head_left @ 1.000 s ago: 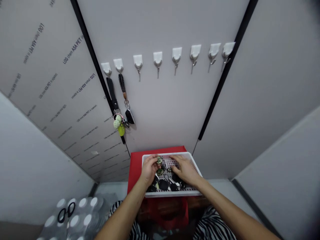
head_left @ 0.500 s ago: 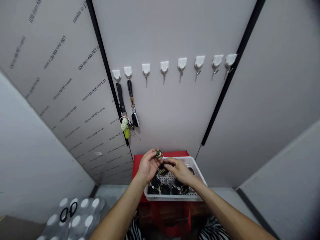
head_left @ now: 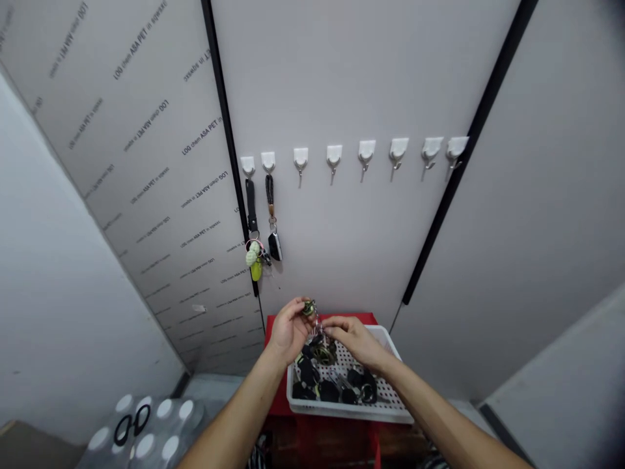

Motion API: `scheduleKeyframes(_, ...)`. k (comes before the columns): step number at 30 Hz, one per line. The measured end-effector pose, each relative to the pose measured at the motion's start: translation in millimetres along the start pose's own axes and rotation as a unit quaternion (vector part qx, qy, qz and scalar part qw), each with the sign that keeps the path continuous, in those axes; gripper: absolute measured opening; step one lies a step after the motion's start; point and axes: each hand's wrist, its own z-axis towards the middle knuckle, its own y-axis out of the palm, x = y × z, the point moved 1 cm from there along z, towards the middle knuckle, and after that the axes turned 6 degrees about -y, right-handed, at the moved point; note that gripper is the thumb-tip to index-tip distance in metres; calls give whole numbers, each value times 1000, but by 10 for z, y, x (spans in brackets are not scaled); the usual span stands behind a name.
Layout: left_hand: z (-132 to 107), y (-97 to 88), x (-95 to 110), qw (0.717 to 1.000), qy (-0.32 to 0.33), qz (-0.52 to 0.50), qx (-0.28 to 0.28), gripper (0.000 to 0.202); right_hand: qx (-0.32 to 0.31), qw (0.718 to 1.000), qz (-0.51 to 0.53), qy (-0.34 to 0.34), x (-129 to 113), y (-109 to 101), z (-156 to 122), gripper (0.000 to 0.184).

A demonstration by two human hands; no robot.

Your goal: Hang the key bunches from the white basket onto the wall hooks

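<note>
My left hand [head_left: 288, 333] is closed with thumb and fingertips round a brassy, greenish keychain [head_left: 308, 307], held up above the far left part of a white plastic basket [head_left: 351, 411]. Its metal chain and ring run to my right hand [head_left: 357, 340], which pinches them between thumb and fingers. Whatever else hangs from the ring is partly hidden by my fingers. Below, several dark key fobs and keys [head_left: 328, 391] lie in the basket. A round bronze-coloured charm [head_left: 324, 354] shows just under my hands.
A row of white hooks [head_left: 334, 155] runs along the wall panel. The leftmost bears a black strap with a green charm [head_left: 256, 269]; beside it hangs a braided strap with a car key [head_left: 275, 247]. Wrapped bottles [head_left: 145, 445] stand lower left. Red material [head_left: 271, 326] lies under the basket.
The camera view has shifted, so hooks and basket appear lower. My right hand has moved slightly off the basket's contents, and more of the chain and ring shows between my hands.
</note>
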Motion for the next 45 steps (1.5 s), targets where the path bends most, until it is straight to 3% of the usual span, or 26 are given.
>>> scheduleKeyframes(7, -43, 0, 147, 999, 43, 33, 10, 12, 31, 999, 30, 1, -109, -64, 97, 16)
scheduleKeyframes(10, -36, -54, 295, 988, 84, 114, 58, 7, 37, 999, 10, -14, -267, -213, 226, 14)
scheduleKeyframes(12, -12, -33, 411, 965, 130, 204, 99, 4, 40, 999, -12, -27, -445, -312, 343, 13)
scheduleKeyframes(14, 20, 74, 523, 933, 177, 293, 109, 5, 50, 997, -31, -47, -663, -397, 475, 13)
scheduleKeyframes(21, 155, 783, 885, 836, 343, 428, 1, 28, 168, 979, 40, -110, -1366, -590, 950, 8)
scheduleKeyframes(24, 242, 991, 1078, 803, 397, 444, 19, 33, 191, 970, 52, -142, -1573, -607, 1140, 6)
scheduleKeyframes(28, 342, 1158, 1320, 792, 422, 438, 55, 36, 219, 960, 60, -162, -1739, -593, 1371, 7)
scheduleKeyframes(33, 431, 1274, 1462, 777, 418, 462, 91, 36, 273, 949, 72, -142, -1762, -583, 1574, 10)
scheduleKeyframes(39, 484, 1252, 1461, 743, 395, 527, 121, 35, 293, 948, -14, -127, -1656, -594, 1677, 7)
scheduleKeyframes(42, 368, 1129, 1337, 734, 410, 526, 130, 35, 303, 940, -50, -145, -1518, -627, 1574, 14)
scheduleKeyframes(45, 205, 845, 1007, 745, 401, 525, 93, 34, 289, 940, -86, -159, -1199, -649, 1277, 20)
